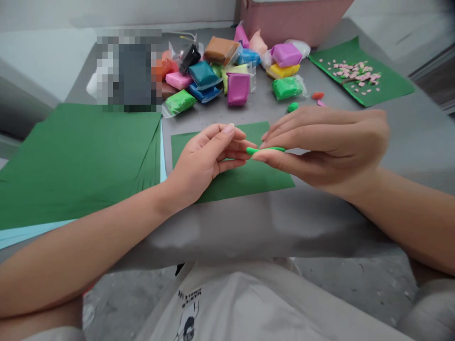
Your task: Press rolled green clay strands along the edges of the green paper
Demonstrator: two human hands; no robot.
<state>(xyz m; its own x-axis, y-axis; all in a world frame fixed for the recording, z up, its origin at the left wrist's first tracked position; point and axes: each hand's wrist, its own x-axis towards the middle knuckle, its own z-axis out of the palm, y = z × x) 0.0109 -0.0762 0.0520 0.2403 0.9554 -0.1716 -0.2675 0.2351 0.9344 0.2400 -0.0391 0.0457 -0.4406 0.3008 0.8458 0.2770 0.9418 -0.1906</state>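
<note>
A thin bright green roll of modelling clay (273, 148) is pinched between the thumb and fingers of my right hand (330, 147). Its left tip reaches the fingers of my left hand (209, 156), which is loosely curled with the fingers apart and the palm turned toward the roll. Whether those fingertips press on the clay I cannot tell. Both hands hover over a small dark green sheet of paper (245, 182). Just beyond my right hand lie a small green clay lump (293, 107), an orange-red clay piece (317, 95) and a partly hidden pink bit (321, 103).
Several wrapped clay packets in many colours, such as a magenta packet (238, 89), are heaped at the back. A stack of green sheets (81, 161) covers the left. At back right lies a green sheet with a pink blossom picture (387, 94). Behind stands a pink bin (291, 21).
</note>
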